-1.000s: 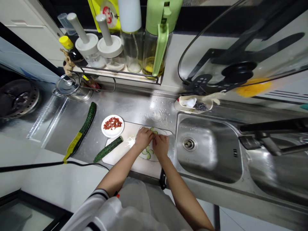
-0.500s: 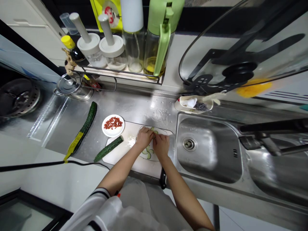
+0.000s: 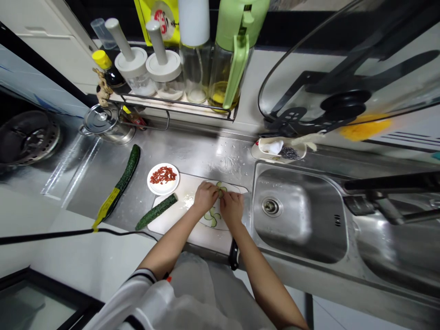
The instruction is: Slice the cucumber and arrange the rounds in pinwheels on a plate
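My left hand [image 3: 205, 197] and my right hand [image 3: 231, 208] meet over a plate [image 3: 225, 226] on the white cutting board [image 3: 192, 229]. Between their fingertips, both closed, is a small pale green cucumber slice [image 3: 220, 194], partly covered by the fingers. More thin cucumber slices [image 3: 213, 217] lie on the plate below and behind my hands. A cut length of cucumber [image 3: 156, 211] rests across the board's left side. Small pale chopped bits [image 3: 189, 200] sit left of my left hand. A knife with a black handle [image 3: 233, 255] lies by my right forearm, its handle past the counter edge.
A white dish of red pieces [image 3: 163, 179] touches the board's upper left. Farther left lie a whole cucumber [image 3: 129, 169] with a yellow tag and a lidded pot [image 3: 106, 123]. The sink [image 3: 299, 215] adjoins on the right. Jars and bottles fill the rack [image 3: 178, 106] above.
My hands stay together over the plate, their fingers shifting only slightly, with a bit more of the slice showing between them. The whole view has moved a little.
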The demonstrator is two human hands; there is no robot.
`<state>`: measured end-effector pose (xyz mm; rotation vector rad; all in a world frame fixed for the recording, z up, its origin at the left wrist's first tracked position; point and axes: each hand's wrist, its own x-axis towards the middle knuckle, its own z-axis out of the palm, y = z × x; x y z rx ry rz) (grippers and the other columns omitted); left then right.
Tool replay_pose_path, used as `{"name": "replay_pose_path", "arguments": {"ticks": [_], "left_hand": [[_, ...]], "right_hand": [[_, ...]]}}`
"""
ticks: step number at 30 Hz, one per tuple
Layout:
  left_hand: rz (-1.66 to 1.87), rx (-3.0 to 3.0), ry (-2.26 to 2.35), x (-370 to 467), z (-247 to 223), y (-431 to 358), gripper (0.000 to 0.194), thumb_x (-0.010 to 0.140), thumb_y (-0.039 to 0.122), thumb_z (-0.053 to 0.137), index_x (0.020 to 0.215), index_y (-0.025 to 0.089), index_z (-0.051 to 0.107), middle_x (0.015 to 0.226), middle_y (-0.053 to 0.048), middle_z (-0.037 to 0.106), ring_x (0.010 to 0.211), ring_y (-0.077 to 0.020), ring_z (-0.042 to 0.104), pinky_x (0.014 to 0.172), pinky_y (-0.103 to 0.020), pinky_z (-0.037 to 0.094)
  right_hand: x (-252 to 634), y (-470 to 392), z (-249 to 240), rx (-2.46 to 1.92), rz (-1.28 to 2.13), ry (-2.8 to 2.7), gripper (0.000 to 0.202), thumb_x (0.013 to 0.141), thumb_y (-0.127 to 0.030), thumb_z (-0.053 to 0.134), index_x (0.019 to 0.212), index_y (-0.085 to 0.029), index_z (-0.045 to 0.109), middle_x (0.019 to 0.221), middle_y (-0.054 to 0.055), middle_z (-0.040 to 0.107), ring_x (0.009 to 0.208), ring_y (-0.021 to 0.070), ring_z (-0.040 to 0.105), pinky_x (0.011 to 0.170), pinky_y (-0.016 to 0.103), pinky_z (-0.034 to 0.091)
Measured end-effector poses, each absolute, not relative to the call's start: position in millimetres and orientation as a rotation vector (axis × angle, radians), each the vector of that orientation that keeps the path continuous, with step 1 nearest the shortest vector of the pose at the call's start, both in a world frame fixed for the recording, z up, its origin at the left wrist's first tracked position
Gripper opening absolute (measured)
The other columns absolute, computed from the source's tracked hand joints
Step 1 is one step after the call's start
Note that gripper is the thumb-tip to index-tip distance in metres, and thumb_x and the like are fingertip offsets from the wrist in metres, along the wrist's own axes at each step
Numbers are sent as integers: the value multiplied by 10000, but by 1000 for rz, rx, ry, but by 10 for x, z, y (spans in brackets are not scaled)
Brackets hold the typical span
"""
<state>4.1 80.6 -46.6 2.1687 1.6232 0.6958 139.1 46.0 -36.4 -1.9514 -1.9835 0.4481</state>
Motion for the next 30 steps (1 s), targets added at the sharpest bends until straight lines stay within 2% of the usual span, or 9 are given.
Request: {"name": "replay_pose_path", "arguments": {"ticks": [8,12,19,22,30], "left_hand": [[809,2101,1711,-174,-241,736,168,833,216,564,946,192,685,881,-65,666,862,-190,557,802,-338,475],[829,1961,1967,-546,-132,662,190,839,214,533,939,190,693,888,-67,678,875,-205,570,838,-351,456],[649,1610,2486,-1388,-80,542,249,817,246,497,964,174,684,943,-102,680,923,-244,584,896,-375,419],[523,1500,2636,-1630,-76,520,270,818,281,485,969,171,680,954,-114,678,909,-251,582,867,-376,423],[337,1324,2732,-1805,-104,622,322,808,377,486,884,162,713,871,-135,684,887,-265,594,835,-379,431]], "right_hand": [[1420,422,-354,-1898,401,-1966,311,864,-204,457,1105,-194,654,935,79,618,906,213,409,777,339,319],[1412,378,-326,-1869,394,-1942,301,863,-220,463,1083,-203,667,918,77,617,918,219,406,808,353,336],[1353,291,-241,-1844,425,-1953,264,856,-222,489,1026,-197,688,929,65,634,924,218,419,801,341,334],[1318,266,-239,-1828,437,-1961,262,857,-222,491,1021,-197,694,931,61,640,916,214,428,800,339,338],[1258,238,-238,-1804,442,-2006,276,863,-223,477,1032,-197,694,932,68,639,899,208,429,807,352,349]]}}
